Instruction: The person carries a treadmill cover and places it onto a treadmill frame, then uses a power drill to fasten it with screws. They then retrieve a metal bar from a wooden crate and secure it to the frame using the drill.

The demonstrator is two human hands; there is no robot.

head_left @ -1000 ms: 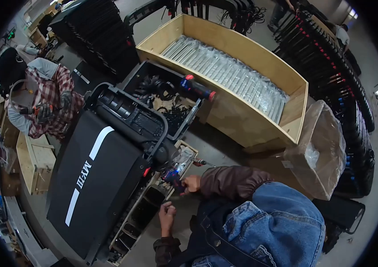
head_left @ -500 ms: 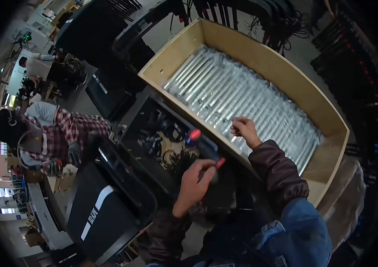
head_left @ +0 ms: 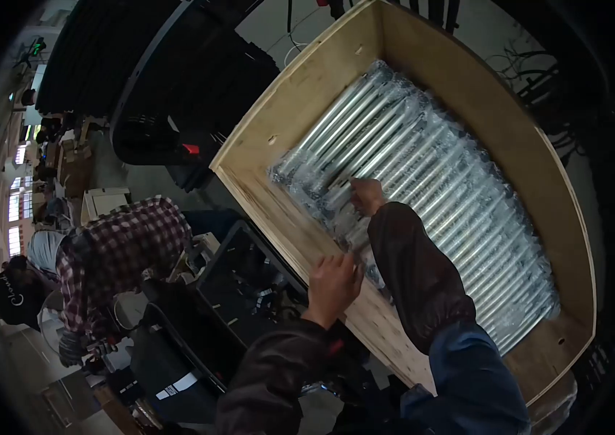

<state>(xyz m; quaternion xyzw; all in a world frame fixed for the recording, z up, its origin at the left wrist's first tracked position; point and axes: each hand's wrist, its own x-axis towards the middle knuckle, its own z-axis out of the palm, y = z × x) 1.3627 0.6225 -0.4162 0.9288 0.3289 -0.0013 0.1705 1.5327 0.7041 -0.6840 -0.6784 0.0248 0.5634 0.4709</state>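
Passage over tubes (head_left: pixel 441 190) — wooden walls (head_left: pixel 496 129) around

Rods (head_left: pixel 452 217) inside the crate (head_left: pixel 307 83), bin (head_left: pixel 214 270) to its left, co-worker (head_left: pixel 130 239) beyond

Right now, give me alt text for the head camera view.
The wearer's right hand reaches into a wooden box of plastic-wrapped metal rods; the left hand is by the box's near side. At left, a person in a checked shirt bends forward.

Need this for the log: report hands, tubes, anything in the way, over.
Right hand at the metal tubes, grip unclear; left hand by near wall of wooden crate. Tubes side by side inside. Plastic wrap over many, may hinder.
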